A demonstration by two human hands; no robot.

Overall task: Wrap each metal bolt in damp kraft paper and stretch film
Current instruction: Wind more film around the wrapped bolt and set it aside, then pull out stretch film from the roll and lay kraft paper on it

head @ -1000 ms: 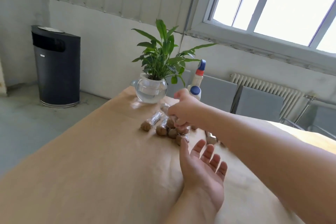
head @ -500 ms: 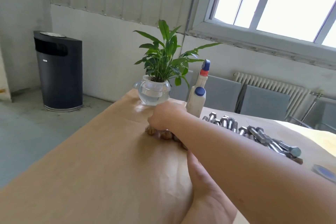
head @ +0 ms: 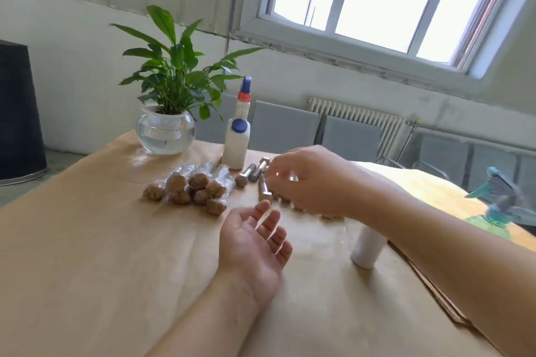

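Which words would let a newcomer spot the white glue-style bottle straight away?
Start at the green potted plant in the round glass bowl at the far end of the paper-covered table. Just right of it stands the white plastic bottle, upright. Its blue round cap and red-and-blue nozzle set it apart from the bare metal bolts beside it.

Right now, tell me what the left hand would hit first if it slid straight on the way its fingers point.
Probably the bare bolt lying just beyond the left hand; depth is unclear, so it might slip past it toward the right hand.
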